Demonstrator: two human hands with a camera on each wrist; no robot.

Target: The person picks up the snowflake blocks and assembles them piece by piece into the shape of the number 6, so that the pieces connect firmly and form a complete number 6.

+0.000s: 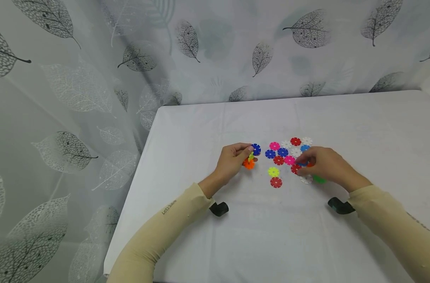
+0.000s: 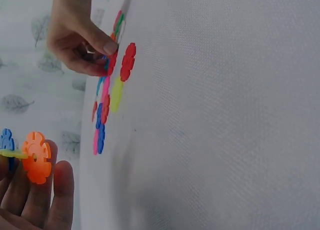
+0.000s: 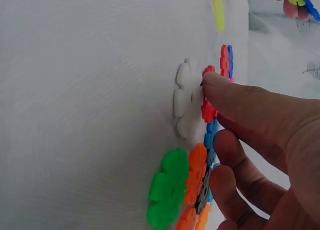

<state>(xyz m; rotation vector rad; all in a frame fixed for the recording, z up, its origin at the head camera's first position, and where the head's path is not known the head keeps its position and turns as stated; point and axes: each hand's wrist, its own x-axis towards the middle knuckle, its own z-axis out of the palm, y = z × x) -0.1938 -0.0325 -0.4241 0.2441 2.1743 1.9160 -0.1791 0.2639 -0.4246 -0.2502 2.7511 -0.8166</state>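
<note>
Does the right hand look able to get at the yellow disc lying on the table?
Probably yes: the yellow disc lies uncovered near the right hand, and the left hand is off to its other side. That hand at the right touches a red disc.

Soft, even light brightens the white cloth-covered rectangular bench (image 1: 271,236) in the head view, with faint shadows on it beneath the beige fabric sleeves (image 1: 165,224), while both wrist views look dimmer and greyer, the pale leaf-printed curtain (image 2: 25,75) beyond the bench blurred in the left wrist view.
</note>
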